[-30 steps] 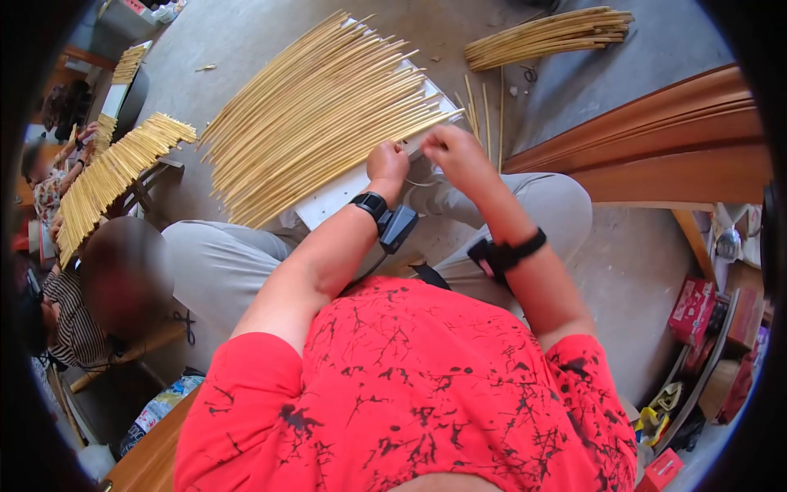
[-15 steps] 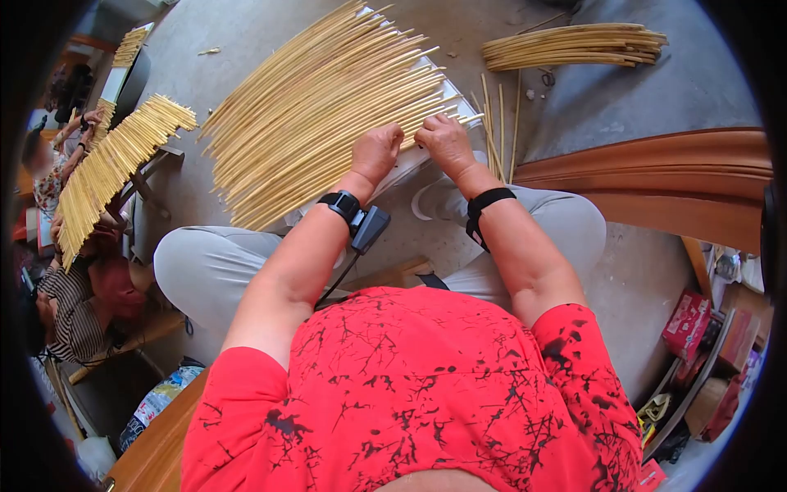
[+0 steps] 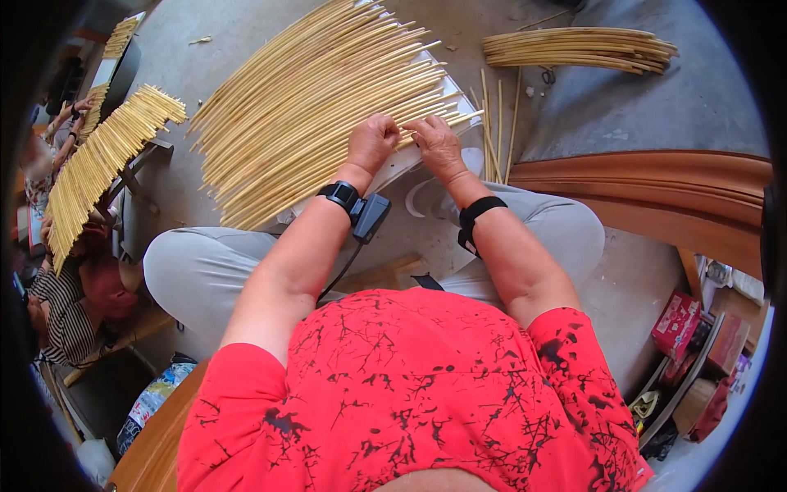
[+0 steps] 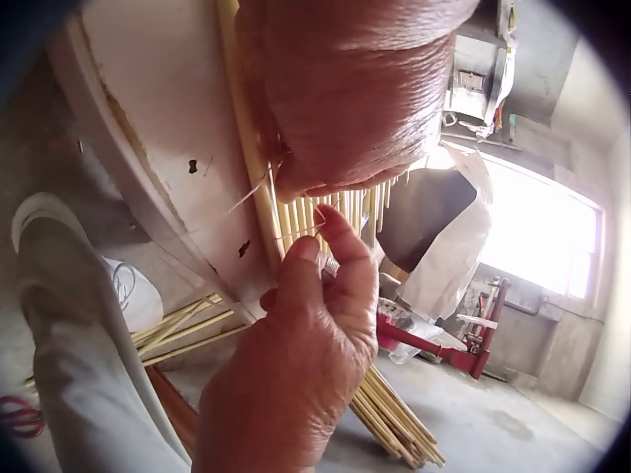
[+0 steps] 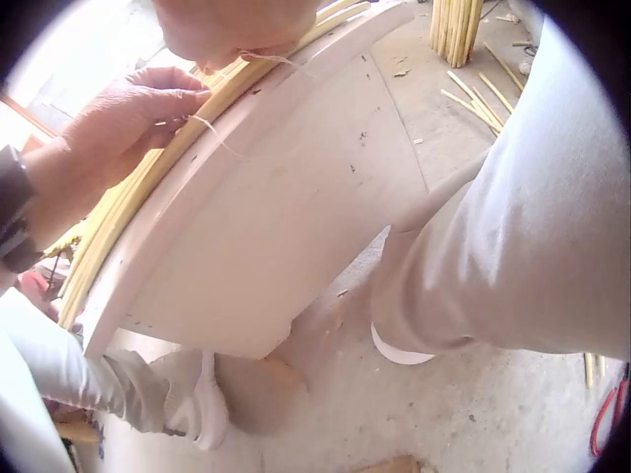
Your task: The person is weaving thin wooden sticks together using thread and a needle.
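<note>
A mat of pale sticks or reeds lies side by side on a white board. At its near edge, my left hand pinches thin pale thread beside the outermost stick. Close on its right, my right hand has thumb and forefinger together on thread in the left wrist view, over the stick ends. A loose thread end trails over the board's side below each hand. The left fingertips are hidden behind the hand's back in the left wrist view.
A bundle of sticks lies on the floor at the back right, with several loose sticks nearer. A brown wooden panel stands to the right. On the left, people sit by another stick mat. Red-handled scissors lie on the floor.
My right hand has come in from the right to sit beside my left hand. The left hand has moved slightly up and left in the head view, which has itself shifted.
</note>
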Tool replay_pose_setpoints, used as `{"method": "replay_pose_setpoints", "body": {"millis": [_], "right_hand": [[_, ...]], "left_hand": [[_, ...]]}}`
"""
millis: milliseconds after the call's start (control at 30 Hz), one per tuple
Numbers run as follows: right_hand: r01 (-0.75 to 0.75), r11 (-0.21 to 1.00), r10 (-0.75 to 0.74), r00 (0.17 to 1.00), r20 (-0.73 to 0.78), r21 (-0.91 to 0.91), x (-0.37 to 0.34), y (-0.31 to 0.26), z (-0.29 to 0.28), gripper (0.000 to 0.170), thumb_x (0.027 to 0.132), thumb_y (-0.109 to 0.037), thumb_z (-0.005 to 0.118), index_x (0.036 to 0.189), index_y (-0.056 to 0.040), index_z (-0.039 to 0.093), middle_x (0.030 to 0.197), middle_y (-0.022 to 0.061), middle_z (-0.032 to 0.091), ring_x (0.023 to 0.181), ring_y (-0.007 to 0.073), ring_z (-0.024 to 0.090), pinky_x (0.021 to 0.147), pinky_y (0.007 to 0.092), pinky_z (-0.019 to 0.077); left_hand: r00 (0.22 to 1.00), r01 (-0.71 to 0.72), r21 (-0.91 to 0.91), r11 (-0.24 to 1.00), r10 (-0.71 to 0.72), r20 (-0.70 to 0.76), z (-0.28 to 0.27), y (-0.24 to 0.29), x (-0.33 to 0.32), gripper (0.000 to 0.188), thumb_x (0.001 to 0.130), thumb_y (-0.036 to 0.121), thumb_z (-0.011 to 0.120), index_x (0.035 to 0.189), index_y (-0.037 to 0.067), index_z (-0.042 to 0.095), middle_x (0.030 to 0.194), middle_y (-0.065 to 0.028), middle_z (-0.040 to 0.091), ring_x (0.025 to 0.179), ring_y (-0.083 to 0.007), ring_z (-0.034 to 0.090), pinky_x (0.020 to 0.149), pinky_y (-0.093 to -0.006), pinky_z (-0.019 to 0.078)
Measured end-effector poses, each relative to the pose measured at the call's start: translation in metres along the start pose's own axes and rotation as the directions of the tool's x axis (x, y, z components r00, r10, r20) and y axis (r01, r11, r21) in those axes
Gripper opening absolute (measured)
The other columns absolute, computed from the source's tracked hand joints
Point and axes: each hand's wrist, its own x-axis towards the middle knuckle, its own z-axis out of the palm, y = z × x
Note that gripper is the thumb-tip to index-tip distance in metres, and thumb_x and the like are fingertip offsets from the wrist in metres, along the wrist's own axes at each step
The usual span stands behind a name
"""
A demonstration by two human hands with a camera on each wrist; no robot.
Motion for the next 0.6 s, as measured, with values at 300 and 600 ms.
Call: {"method": "replay_pose_setpoints", "body": {"millis": [300,600], "right_hand": [[-0.108,0.993,0.111,0.992,-0.052,0.047,0.000,0.001,0.015,0.008,0.076,-0.011,0.056,0.084,-0.0110,0.058,0.083,0.0082,0.054,0.084,0.0276,0.051,0.074,0.0380,0.0413],[-0.270,0.963,0.271,0.961,-0.061,0.011,0.004,-0.006,0.017,0.008,0.075,-0.016,0.055,0.080,-0.0111,0.059,0.081,0.0086,0.057,0.082,0.0280,0.053,0.073,0.0386,0.0431]], "left_hand": [[0.988,-0.047,0.090,0.995,0.060,-0.145,0.009,0.011,-0.010,0.007,0.065,0.012,0.067,0.065,0.009,0.061,0.069,-0.0068,0.055,0.067,-0.0253,0.056,0.058,-0.0352,0.0453],[0.958,-0.248,0.291,0.924,0.278,-0.067,0.007,0.015,-0.011,0.009,0.071,0.013,0.061,0.064,0.010,0.056,0.068,-0.0057,0.052,0.067,-0.0248,0.055,0.057,-0.0363,0.0445]]}}
